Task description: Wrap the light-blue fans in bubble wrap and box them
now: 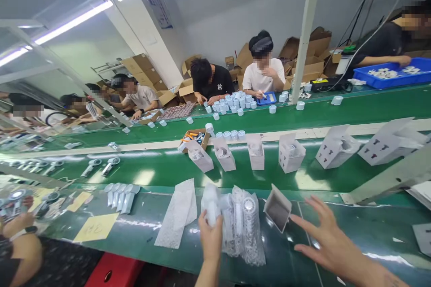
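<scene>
My left hand [211, 237] is closed around a light-blue handheld fan [211, 204], blurred by motion, so I cannot tell whether it is wrapped. Just right of it, several fans in bubble-wrap bags [249, 228] lie side by side on the bench. My right hand [325, 237] is open with its fingers spread, holding nothing. Its fingertips are close to an open white box [278, 208], whose mouth faces me. Flat bubble-wrap bags [177, 213] rest left of my left hand.
Several open white boxes [257, 154] stand on the green conveyor [161, 179] ahead. Unwrapped fans [123, 197] and a yellow paper [96, 228] lie left. A co-worker's arm [23, 237] is at far left. A metal post [390, 175] rises right. People work across the line.
</scene>
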`<state>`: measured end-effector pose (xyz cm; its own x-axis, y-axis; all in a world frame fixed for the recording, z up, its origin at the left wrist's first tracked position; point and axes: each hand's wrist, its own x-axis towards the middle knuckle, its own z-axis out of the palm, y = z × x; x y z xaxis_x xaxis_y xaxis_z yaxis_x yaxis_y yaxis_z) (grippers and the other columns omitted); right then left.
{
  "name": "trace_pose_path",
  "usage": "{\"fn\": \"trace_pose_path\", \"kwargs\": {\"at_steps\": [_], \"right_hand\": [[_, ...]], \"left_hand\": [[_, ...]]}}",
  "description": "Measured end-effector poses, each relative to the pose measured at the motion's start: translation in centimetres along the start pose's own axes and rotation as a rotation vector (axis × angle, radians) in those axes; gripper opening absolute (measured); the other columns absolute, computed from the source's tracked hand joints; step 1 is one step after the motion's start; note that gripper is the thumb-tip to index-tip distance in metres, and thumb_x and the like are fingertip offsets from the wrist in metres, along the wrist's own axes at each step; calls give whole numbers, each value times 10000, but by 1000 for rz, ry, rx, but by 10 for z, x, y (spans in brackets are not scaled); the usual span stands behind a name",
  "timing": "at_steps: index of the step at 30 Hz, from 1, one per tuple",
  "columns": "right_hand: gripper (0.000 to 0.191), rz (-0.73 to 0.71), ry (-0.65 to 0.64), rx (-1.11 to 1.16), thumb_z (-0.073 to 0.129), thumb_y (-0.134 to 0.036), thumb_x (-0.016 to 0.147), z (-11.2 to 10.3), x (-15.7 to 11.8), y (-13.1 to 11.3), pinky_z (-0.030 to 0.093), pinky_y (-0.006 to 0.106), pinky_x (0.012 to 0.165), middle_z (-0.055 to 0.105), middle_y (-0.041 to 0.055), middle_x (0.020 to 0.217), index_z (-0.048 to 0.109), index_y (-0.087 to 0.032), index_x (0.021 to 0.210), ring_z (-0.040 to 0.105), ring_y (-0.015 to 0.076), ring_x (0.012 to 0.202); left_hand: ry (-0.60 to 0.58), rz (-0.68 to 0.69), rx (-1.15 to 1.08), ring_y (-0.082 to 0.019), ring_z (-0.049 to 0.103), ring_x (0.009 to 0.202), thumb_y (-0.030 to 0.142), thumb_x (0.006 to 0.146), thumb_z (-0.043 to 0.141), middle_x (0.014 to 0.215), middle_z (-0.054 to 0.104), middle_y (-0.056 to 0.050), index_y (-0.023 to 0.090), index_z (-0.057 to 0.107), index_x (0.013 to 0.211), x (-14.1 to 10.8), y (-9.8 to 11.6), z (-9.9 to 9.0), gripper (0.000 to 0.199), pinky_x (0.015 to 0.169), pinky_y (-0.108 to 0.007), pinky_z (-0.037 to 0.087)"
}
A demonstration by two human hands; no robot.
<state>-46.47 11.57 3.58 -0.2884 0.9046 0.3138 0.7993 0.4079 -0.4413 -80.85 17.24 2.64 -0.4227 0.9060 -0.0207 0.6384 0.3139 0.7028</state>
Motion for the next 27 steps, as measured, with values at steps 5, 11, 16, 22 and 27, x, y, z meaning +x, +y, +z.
{"fn": "trace_pose_path", "kwargs": {"at_steps": [5, 11, 16, 22, 27], "right_hand": [[598, 158, -31, 236, 724, -440, 722, 38, 25, -10, 397, 619, 1009, 224, 175, 1502, 506, -238, 1242, 329, 433, 1336], [600, 164, -31, 460, 620, -329, 767, 48, 41, -10, 462, 476, 970, 519, 147, 1243, 327, -206, 1276, 521, 316, 1191], [506, 166, -157, 506, 656, -278, 698, 35, 54, -9, 495, 429, 863, 568, 105, 1124, 391, -214, 1125, 602, 284, 1015], [671, 132, -243, 621, 625, -131, 658, 31, 55, 5, 473, 405, 897, 568, 121, 1182, 305, -216, 1241, 592, 275, 1075], [681, 152, -261, 703, 618, -101, 660, 26, 58, 3, 477, 387, 901, 585, 121, 1177, 334, -195, 1272, 608, 255, 1039]], "left_hand": [[-241, 169, -284, -272, 609, 1108, 401, 727, 637, 1209, 635, -93, 191, 574, 1183, -45, 72, -46, 507, 949, -386, 492], [-563, 501, 176, -262, 643, 1024, 300, 739, 607, 1099, 701, -93, 206, 656, 1150, -60, 145, -44, 425, 929, -377, 490], [-604, 503, 752, -312, 663, 969, 265, 784, 520, 963, 717, -132, 175, 693, 1022, -48, 199, -18, 307, 836, -417, 515], [-670, 629, 910, -285, 642, 967, 231, 770, 569, 1177, 597, -179, 132, 611, 1137, -61, 233, 25, 382, 786, -371, 525], [-618, 955, 978, -320, 537, 1155, 163, 840, 511, 1163, 608, -176, 111, 607, 1135, -73, 179, 39, 314, 935, -465, 456]]}}
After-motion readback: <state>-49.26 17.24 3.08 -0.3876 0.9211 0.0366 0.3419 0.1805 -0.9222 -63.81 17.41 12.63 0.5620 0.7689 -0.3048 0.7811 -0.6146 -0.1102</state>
